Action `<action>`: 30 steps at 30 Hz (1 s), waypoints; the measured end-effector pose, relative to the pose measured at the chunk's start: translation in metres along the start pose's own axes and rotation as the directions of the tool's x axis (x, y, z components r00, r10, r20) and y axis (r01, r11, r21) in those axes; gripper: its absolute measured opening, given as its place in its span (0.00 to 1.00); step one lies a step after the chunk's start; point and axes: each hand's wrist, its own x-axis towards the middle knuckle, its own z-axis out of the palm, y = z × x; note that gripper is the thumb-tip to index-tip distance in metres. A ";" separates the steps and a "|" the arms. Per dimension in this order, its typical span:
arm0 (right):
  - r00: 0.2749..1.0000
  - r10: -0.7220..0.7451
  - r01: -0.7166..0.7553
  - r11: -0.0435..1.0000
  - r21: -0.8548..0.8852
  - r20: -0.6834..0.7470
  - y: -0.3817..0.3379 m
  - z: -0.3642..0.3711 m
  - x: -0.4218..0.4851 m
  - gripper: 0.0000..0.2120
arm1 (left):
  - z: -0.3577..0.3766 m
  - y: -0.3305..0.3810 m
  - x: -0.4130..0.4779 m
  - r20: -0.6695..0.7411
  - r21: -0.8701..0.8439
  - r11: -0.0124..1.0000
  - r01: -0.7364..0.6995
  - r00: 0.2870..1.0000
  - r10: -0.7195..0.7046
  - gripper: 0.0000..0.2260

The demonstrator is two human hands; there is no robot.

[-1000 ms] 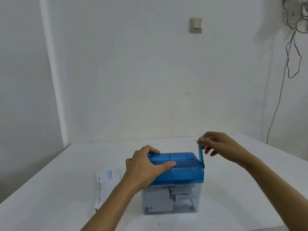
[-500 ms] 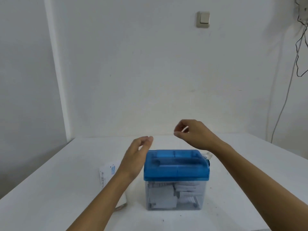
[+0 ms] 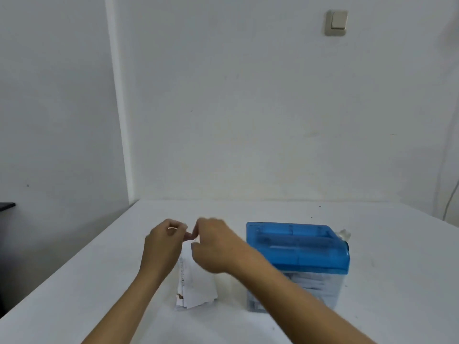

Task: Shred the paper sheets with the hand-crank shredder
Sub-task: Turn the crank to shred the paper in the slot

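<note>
The hand-crank shredder (image 3: 298, 247) has a blue lid over a clear bin holding paper shreds, and stands right of centre on the white table (image 3: 372, 306). Its crank's clear knob (image 3: 344, 235) sticks out at the right end, with no hand on it. A stack of paper sheets (image 3: 197, 284) lies to the left of the shredder. My left hand (image 3: 161, 247) and my right hand (image 3: 214, 247) hover over the stack's far end, fingers curled and fingertips almost meeting. Motion blur hides whether they pinch a sheet.
White walls stand behind and to the left of the table, with a light switch (image 3: 336, 22) high up. The table's left edge (image 3: 74, 259) drops off to a darker floor. A cable (image 3: 450, 197) hangs at the far right.
Both hands left the shredder and moved left and down to the paper stack. My view turned left, so the shredder now sits to the right.
</note>
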 end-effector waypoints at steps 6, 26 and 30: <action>0.953 0.301 -0.296 0.949 -0.107 0.031 0.036 0.083 0.015 0.37 | 0.006 -0.064 -0.013 0.088 0.297 0.955 -0.006 0.996 -0.022 0.16; 0.916 0.373 -0.296 0.879 0.373 -0.151 0.058 0.097 0.010 0.11 | 0.014 -0.077 -0.015 0.170 0.574 0.815 -0.080 0.985 -0.023 0.12; 0.918 0.381 -0.284 0.825 0.489 -0.109 0.057 0.091 0.009 0.10 | 0.008 -0.073 -0.014 0.069 0.335 0.942 0.021 0.997 -0.047 0.05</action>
